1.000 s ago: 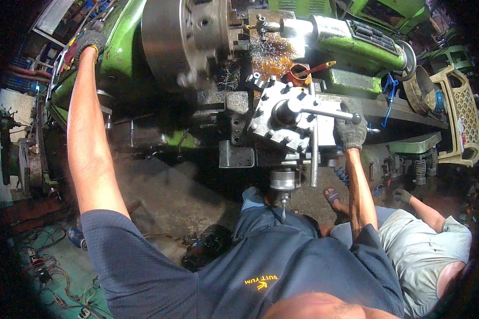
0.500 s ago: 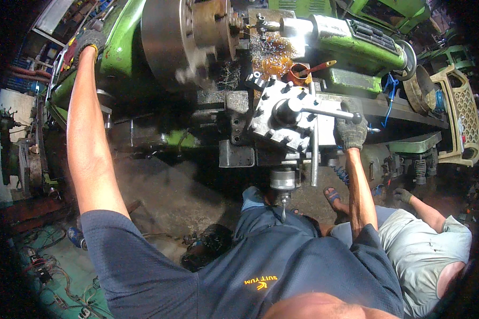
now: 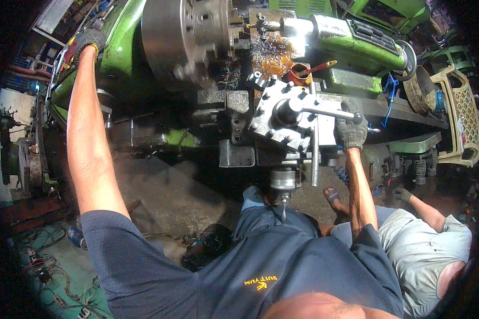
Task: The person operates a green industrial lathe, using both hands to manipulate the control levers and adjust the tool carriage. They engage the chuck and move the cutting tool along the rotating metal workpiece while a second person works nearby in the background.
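Observation:
My left hand [image 3: 90, 40], in a grey knit glove, is stretched out to the far left end of the green lathe headstock [image 3: 123, 40], beside small red and yellow parts. Its fingers are too hidden to read. My right hand [image 3: 352, 133], gloved alike, lies palm down at the right edge of the square tool post [image 3: 282, 114]. Its fingers point away from me, partly under the ball-ended lever [image 3: 332, 112]. At the upper middle is the large steel chuck [image 3: 189, 40], its edge smeared by motion. Facing it from the right is the green tailstock [image 3: 351, 45].
A reddish cup [image 3: 298, 74] with a brush [image 3: 319, 67] stands behind the tool post. Metal chips [image 3: 271, 50] lie in brown fluid by the chuck. A co-worker [image 3: 418, 250] sits close on my right. Cables [image 3: 53, 287] cover the lower left floor.
The chuck has turned; its slots and jaws show more clearly than before. Both my hands stay where they were.

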{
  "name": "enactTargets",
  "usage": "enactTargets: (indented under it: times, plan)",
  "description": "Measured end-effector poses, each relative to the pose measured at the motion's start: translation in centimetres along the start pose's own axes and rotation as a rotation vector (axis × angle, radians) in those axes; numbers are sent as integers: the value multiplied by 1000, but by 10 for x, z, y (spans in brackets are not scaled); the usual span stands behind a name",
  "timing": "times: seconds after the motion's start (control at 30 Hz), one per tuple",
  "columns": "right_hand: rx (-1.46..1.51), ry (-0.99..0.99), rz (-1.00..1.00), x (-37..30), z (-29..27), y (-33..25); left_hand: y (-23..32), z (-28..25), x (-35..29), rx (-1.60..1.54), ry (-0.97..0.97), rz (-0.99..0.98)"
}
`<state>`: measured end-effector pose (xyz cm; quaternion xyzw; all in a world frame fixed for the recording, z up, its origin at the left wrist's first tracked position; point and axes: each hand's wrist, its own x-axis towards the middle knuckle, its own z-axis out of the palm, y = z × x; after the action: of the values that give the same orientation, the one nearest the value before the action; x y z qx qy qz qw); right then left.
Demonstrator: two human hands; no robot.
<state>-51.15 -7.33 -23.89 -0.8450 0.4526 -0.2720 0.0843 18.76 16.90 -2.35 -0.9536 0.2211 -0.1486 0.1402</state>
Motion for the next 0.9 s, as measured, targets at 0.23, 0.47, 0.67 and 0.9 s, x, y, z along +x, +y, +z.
enactTargets:
  times: [0.23,0.47,0.67,0.9]
  plan:
    - [-133,27,-75,-2,6,12,-8,12,14,74,12,91]
    - [-146,15,-97,1,4,6,-13,17,17,-80,19,-59]
    - [-109,40,-89,-1,3,3,-12,10,11,-79,-20,-51]
    - [-104,36,-66,-1,4,5,-3,-3,-1,-58,-31,-57]
